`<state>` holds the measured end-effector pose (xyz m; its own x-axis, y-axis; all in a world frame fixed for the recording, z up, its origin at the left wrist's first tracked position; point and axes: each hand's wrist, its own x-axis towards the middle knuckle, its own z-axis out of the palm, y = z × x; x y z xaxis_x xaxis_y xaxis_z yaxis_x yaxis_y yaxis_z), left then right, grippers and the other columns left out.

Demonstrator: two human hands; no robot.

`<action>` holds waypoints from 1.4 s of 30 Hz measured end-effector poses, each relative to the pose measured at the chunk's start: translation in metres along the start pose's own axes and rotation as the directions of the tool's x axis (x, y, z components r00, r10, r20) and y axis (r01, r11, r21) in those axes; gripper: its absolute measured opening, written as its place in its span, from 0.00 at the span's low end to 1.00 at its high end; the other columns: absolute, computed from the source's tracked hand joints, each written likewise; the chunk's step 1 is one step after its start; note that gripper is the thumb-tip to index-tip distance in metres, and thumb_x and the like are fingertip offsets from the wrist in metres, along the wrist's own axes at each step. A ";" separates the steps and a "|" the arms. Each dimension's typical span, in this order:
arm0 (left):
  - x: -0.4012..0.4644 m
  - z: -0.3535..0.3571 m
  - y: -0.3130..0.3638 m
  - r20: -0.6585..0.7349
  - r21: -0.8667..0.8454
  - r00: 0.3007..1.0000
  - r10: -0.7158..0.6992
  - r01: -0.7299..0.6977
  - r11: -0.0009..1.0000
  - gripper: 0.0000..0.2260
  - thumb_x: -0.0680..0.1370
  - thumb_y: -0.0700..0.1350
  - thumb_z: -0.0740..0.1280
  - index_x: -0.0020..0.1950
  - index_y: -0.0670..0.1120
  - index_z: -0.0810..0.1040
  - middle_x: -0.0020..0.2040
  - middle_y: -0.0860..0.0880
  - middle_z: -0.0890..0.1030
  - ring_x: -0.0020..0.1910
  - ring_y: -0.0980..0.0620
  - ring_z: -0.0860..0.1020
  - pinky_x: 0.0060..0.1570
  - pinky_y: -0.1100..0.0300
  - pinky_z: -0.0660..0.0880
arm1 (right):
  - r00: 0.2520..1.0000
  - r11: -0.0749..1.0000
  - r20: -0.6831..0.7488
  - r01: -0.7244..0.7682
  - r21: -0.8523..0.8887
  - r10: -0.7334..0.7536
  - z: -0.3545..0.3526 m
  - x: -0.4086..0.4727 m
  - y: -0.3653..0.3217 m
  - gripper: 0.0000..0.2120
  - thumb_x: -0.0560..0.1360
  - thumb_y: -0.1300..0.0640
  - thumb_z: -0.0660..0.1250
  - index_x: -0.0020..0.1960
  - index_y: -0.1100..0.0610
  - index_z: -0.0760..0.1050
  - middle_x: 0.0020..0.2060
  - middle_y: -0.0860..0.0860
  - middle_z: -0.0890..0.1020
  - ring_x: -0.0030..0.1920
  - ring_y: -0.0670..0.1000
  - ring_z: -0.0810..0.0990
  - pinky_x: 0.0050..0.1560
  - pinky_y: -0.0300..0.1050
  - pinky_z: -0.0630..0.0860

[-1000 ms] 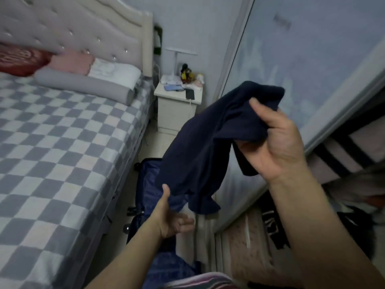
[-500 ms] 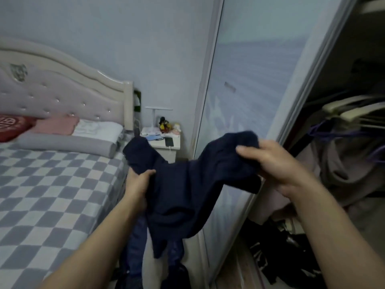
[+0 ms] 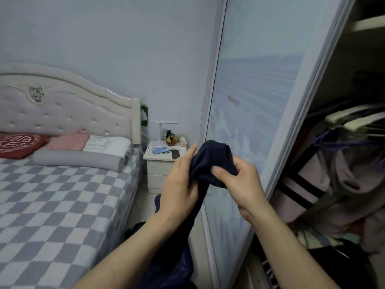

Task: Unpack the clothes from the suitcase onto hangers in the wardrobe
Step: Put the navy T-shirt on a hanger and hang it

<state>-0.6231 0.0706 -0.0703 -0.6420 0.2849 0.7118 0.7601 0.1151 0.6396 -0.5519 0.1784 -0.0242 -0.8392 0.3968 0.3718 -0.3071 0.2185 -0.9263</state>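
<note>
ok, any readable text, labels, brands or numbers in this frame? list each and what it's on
None can be read with confidence.
Red cushion on the bed: a white emblem like a stylised character, not legible.
Wardrobe sliding door: a small dark mark, maybe lettering, too blurred.
Dark item at the wardrobe's bottom: white stripes or letters, cut off and unreadable.
Navy garment in both hands: no label visible.

I've got both hands up in the middle, left hand (image 3: 180, 190) and right hand (image 3: 239, 184) close together on one garment (image 3: 210, 161) that hangs down between them. Bed (image 3: 62, 205) runs along my left, pillows (image 3: 79, 159) at its far end against the headboard (image 3: 62, 109). Nightstand (image 3: 160, 170) sits just beyond the bed's corner, lamp (image 3: 161, 130) on top. Sliding door (image 3: 256, 122) stands right of it, open wardrobe (image 3: 358, 80) further right, hangers (image 3: 352, 122) and hung clothes (image 3: 343, 184) inside.
</note>
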 end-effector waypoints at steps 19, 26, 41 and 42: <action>0.048 -0.026 0.030 0.256 -0.263 0.841 -0.476 0.535 0.803 0.11 0.74 0.37 0.67 0.38 0.45 0.66 0.36 0.45 0.73 0.35 0.50 0.73 0.35 0.59 0.69 | 0.981 0.904 -0.193 -0.064 -0.422 -0.020 -0.020 0.028 -0.001 0.07 0.73 0.61 0.68 0.50 0.54 0.73 0.46 0.49 0.78 0.42 0.46 0.76 0.51 0.44 0.74; 0.042 0.000 0.038 0.301 -0.442 0.674 -0.675 0.726 0.527 0.09 0.76 0.38 0.61 0.36 0.44 0.68 0.29 0.46 0.71 0.24 0.54 0.70 0.24 0.67 0.69 | 0.980 0.969 0.081 -0.163 -0.184 0.180 0.008 0.006 0.017 0.10 0.70 0.52 0.72 0.49 0.53 0.76 0.45 0.50 0.82 0.47 0.47 0.81 0.50 0.42 0.77; 0.032 0.000 0.017 0.302 -0.382 0.656 -0.692 0.748 0.543 0.15 0.80 0.38 0.57 0.33 0.46 0.64 0.26 0.50 0.66 0.23 0.56 0.65 0.28 0.63 0.64 | 0.945 0.945 0.047 -0.325 0.017 0.324 0.012 0.019 0.043 0.11 0.79 0.60 0.60 0.42 0.62 0.78 0.37 0.59 0.79 0.38 0.52 0.76 0.41 0.45 0.72; 0.032 -0.001 0.010 0.256 -0.409 0.650 -0.716 0.743 0.529 0.14 0.80 0.38 0.56 0.33 0.45 0.66 0.25 0.50 0.67 0.23 0.55 0.65 0.27 0.64 0.64 | 0.927 0.922 0.026 -0.376 0.095 0.375 0.009 0.022 0.046 0.11 0.79 0.60 0.60 0.41 0.61 0.77 0.35 0.56 0.79 0.37 0.52 0.76 0.39 0.43 0.73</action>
<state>-0.6356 0.0799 -0.0409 -0.9357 0.3460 -0.0694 -0.1164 -0.1167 0.9863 -0.5882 0.1892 -0.0594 -0.9047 0.4260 -0.0046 -0.0100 -0.0321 -0.9994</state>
